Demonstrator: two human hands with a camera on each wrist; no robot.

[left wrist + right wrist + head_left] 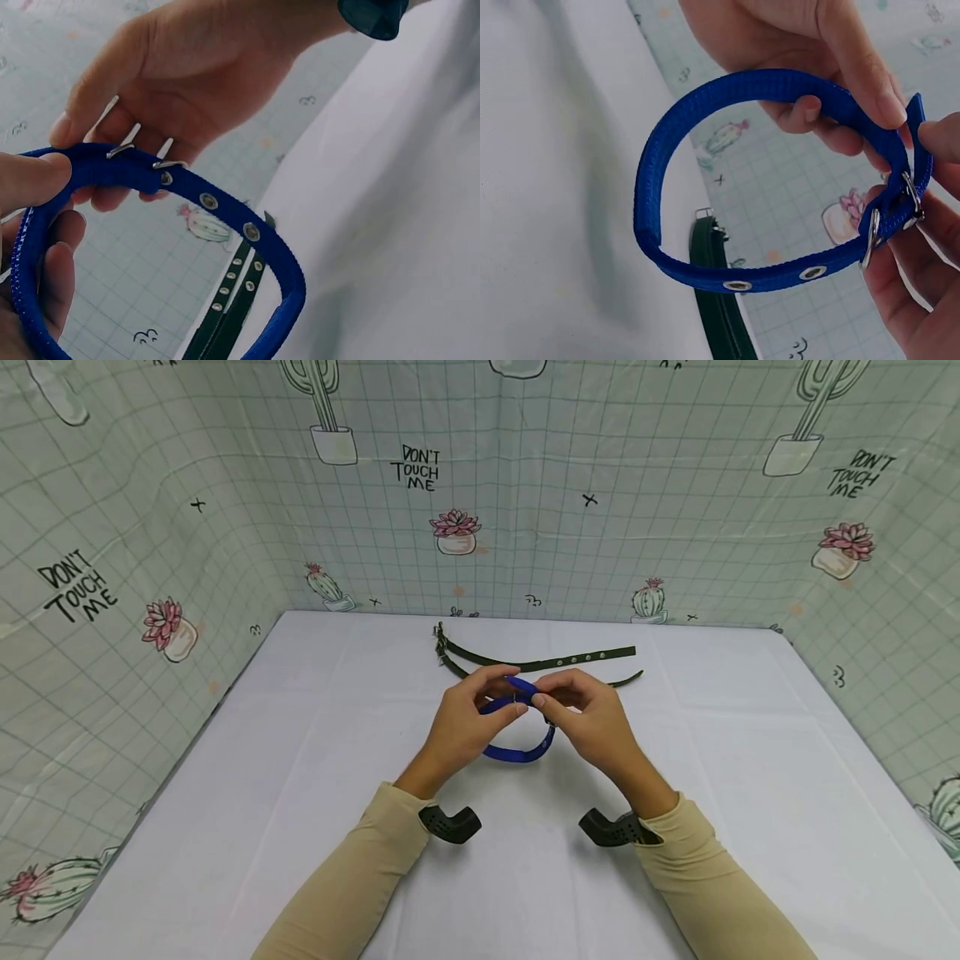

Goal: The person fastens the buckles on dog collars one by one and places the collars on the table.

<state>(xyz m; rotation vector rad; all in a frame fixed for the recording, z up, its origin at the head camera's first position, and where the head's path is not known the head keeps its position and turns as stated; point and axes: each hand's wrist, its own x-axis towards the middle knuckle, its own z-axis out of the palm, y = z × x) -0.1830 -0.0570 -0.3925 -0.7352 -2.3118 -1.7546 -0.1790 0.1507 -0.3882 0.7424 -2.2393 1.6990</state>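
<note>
A blue collar (517, 755) is bent into a loop and held up in front of me between both hands. In the right wrist view its metal buckle (913, 199), a metal ring (871, 238) and eyelets show, with the strap's tip running through the buckle. My left hand (465, 718) grips the band beside the buckle, thumb against fingers. With thumb and fingers my right hand (600, 727) pinches the strap's free end (917, 120). Part of the band is hidden behind the fingers.
Dark green straps (551, 665) with eyelets and metal fittings at the left end lie on the white table (337, 735) beyond the hands. A patterned cloth (525, 527) hangs behind and along the sides. Each wrist wears a black camera mount (453, 825).
</note>
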